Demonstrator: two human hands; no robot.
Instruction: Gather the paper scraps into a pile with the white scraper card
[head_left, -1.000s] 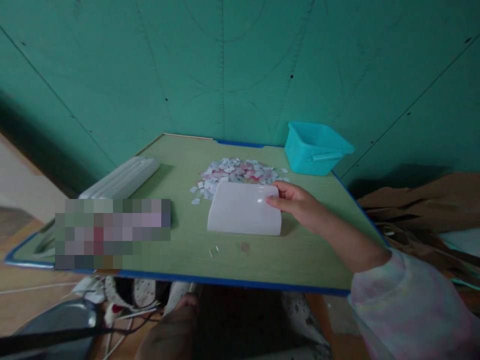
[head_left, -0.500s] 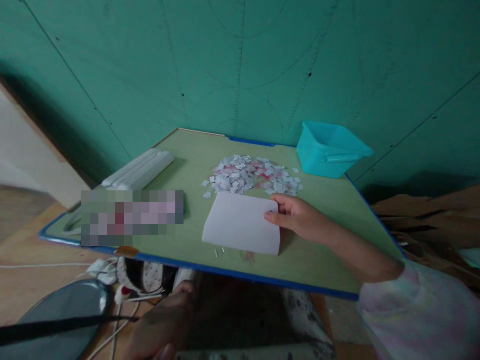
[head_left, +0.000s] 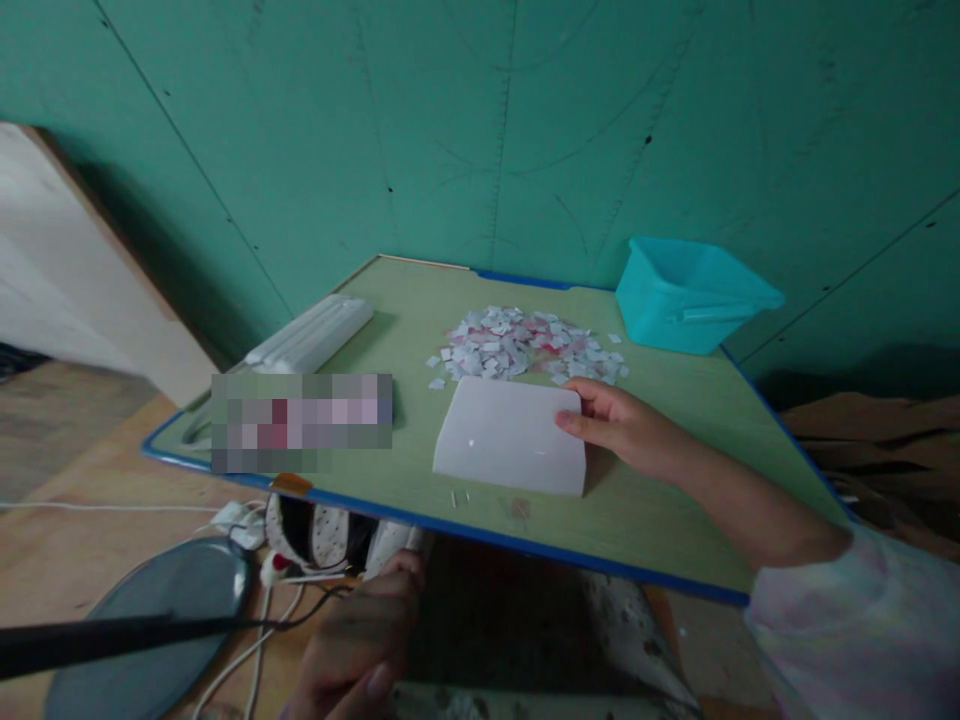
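My right hand (head_left: 600, 420) pinches a glossy white sheet (head_left: 510, 440) by its right edge, thumb on top and fingers behind. The sheet is tilted over the table, in front of a heap of small white and pink paper-like squares (head_left: 495, 345). Two tiny pale slivers (head_left: 460, 498) and a small clear pinkish square (head_left: 519, 507) lie near its lower edge. My left hand (head_left: 367, 630) is low in front of the table edge, its fingers curled closed. What it grips, if anything, is hidden.
A turquoise bin (head_left: 690, 300) stands at the table's back right. White rolled or folded material (head_left: 315, 335) lies at the left, behind a pixelated object (head_left: 300, 425). Blue tape edges the green table (head_left: 420, 290). Below are cables (head_left: 259, 640), a grey round lid-like object (head_left: 157, 630) and a black strap (head_left: 112, 640).
The whole view has shifted, so the table and things on it appear farther right. The white sheet has changed tilt slightly and now catches light. My right hand keeps its hold.
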